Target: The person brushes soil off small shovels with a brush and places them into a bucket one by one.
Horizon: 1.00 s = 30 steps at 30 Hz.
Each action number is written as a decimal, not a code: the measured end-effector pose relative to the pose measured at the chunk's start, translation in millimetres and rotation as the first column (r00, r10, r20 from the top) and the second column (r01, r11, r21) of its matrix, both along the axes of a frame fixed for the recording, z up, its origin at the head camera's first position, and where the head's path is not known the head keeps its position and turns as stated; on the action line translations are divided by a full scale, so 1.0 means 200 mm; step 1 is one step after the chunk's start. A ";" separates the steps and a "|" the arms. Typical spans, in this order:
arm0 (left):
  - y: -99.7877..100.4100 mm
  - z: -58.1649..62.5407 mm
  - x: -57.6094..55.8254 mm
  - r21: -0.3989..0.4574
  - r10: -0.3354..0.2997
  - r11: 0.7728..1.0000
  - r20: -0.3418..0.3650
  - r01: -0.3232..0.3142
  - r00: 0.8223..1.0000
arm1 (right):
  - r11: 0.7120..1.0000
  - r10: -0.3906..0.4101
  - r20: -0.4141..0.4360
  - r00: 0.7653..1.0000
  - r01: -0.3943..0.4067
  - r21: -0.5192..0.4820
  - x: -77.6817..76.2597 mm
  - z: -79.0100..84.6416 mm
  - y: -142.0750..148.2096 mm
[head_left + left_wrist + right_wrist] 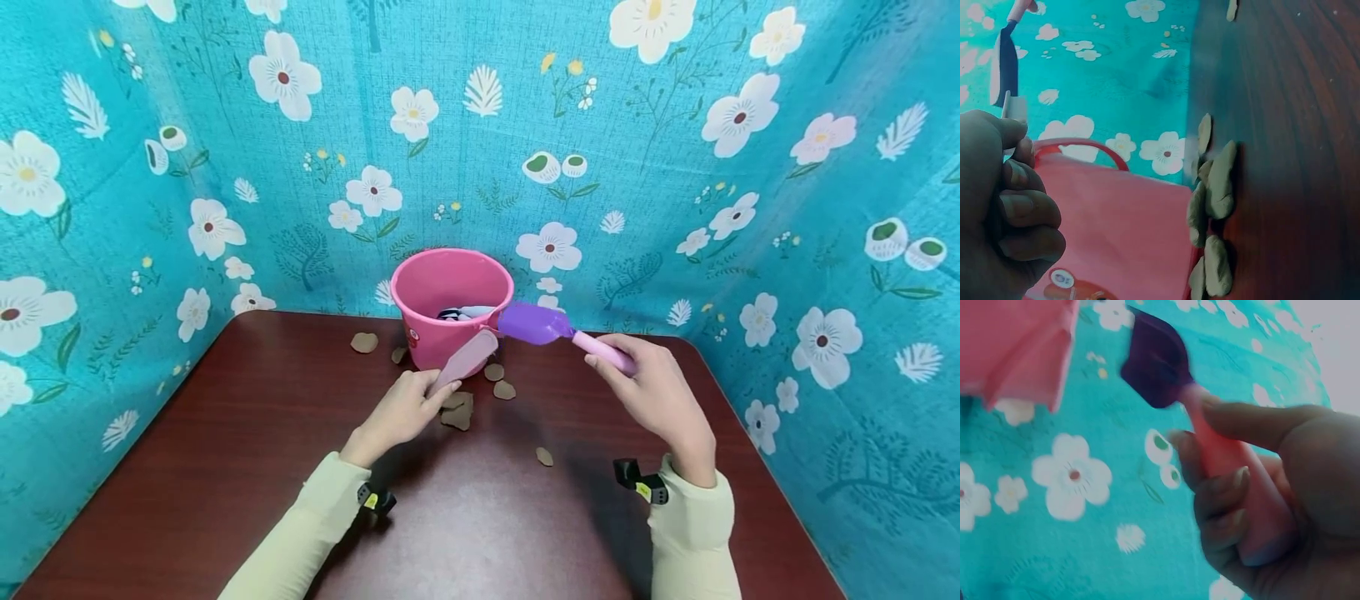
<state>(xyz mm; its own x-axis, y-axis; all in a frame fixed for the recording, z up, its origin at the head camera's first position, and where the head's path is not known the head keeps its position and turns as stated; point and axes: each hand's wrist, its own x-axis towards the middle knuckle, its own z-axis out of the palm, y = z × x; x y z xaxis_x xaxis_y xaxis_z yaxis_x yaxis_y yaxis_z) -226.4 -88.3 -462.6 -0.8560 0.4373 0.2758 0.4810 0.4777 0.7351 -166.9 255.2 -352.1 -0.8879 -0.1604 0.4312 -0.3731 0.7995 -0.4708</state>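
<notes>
My left hand [399,412] grips a pale pink flat paddle-like tool [472,353], which slants up in front of the bucket's wall. In my right hand [654,385] is a toy shovel [534,323] with a purple blade and a pink handle; fingers wrap the handle [1235,469]. The blade points left and overlaps the right rim of the pink bucket [423,343] in the head view. Inside the bucket, some white and black items [471,312] show. The left wrist view has the curled left fingers [1032,212] beside the bucket's wall, with most of the tool hidden.
Several flat brown pieces [457,412] lie on the dark wooden table [247,467] around the bucket's base. One small brown piece [544,456] lies nearer, toward the right hand. A teal flowered cloth [450,167] hangs behind and along both sides of the table.
</notes>
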 end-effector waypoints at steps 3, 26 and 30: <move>-0.06 0.00 0.00 0.028 0.007 1.000 0.018 -0.007 1.000 | 0.998 -0.003 -0.030 1.000 0.001 -0.061 -0.05 0.00 -0.07; -0.54 -0.23 -0.03 -0.306 0.301 0.908 0.003 -0.285 0.954 | 0.991 0.128 0.247 0.960 -0.133 0.005 -0.74 0.05 -0.62; -0.54 -0.26 -0.04 -0.374 0.314 0.882 0.013 -0.287 0.949 | 0.986 0.125 0.260 0.957 -0.150 0.078 -0.83 0.02 -0.71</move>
<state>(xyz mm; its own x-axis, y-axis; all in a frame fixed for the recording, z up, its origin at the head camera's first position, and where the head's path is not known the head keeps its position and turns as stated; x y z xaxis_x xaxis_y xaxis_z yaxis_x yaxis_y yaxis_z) -233.7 -196.5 -513.6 -0.9736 0.2135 0.0811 0.2245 0.8305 0.5098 -332.5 113.9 -347.9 -0.9323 -0.3186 0.1711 -0.3611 0.7949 -0.4875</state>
